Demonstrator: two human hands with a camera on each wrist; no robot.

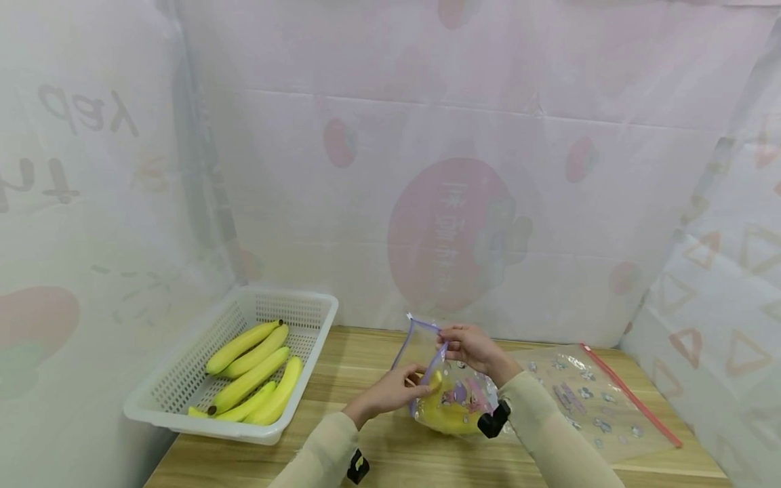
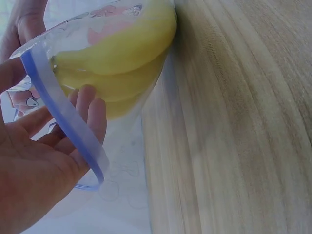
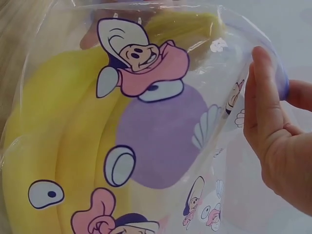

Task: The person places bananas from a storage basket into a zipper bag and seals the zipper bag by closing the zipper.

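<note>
Clear printed zip bag (image 1: 448,396) with bananas (image 1: 441,411) inside is stood at table (image 1: 390,447) centre, near front edge. Blue zip strip (image 2: 63,114) is pinched by left hand (image 1: 393,390); far end is pinched by right hand (image 1: 466,344). Mouth is held open. Likely risk: strip slipped from fingers, bag toppled, bananas spilled. White basket (image 1: 305,308) with bananas is left at left edge.

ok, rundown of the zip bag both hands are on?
The zip bag is clear soft plastic with a blue zip strip along its open mouth and cartoon prints. It stands on the wooden table, holding yellow bananas. The left hand and right hand pinch its rim at the mouth.
</note>
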